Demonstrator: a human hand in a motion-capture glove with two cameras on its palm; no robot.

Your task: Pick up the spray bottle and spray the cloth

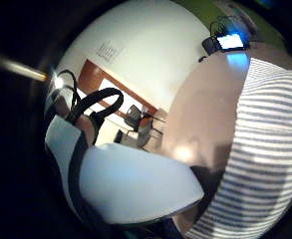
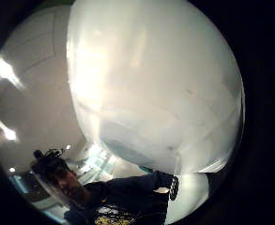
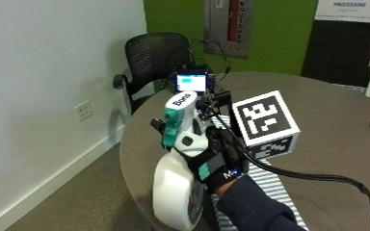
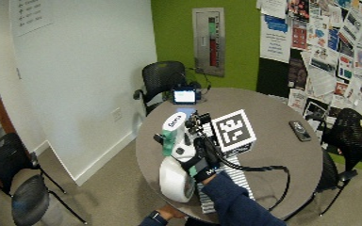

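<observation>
The spray bottle (image 3: 180,185) is up in the gloved right hand (image 3: 218,166), above the striped cloth (image 3: 271,192). Bare table (image 3: 339,130) lies to the right. A small camera (image 3: 192,83) stands at the far edge.

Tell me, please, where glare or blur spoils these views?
Thumb side palm view: the spray bottle fills it, washed out by glare. Little finger side palm view: soft focus, striped cloth bent by distortion. Outside view: evenly lit, right hand on the bottle shown clearly.
</observation>
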